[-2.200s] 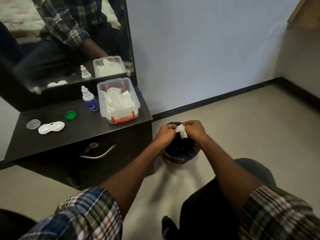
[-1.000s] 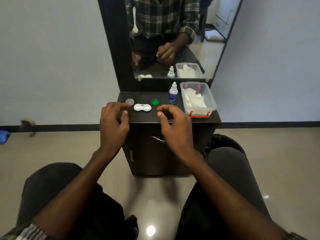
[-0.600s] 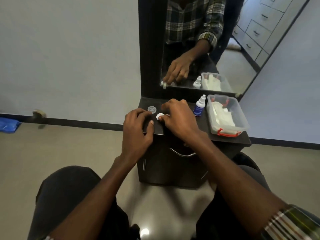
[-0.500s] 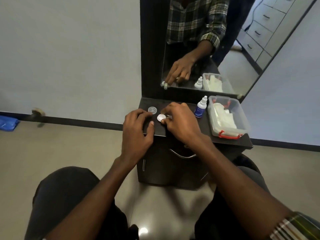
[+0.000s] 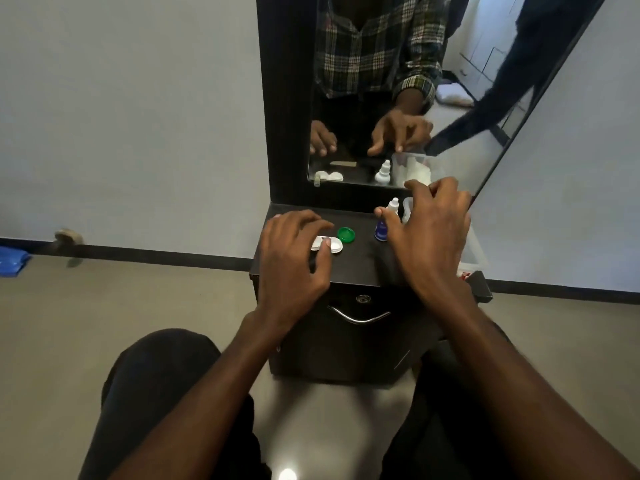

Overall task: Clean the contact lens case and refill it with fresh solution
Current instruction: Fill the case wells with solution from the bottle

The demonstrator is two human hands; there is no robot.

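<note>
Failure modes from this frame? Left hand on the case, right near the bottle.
1. The right hand hovers spread by the solution bottle; a clumsy grip could tip it, since it stands upright and narrow.
2. The lens case sits open under the left hand; fingers may dirty the wells.
3. The green cap lies loose beside the case; a sweep might knock it off the cabinet top.
</note>
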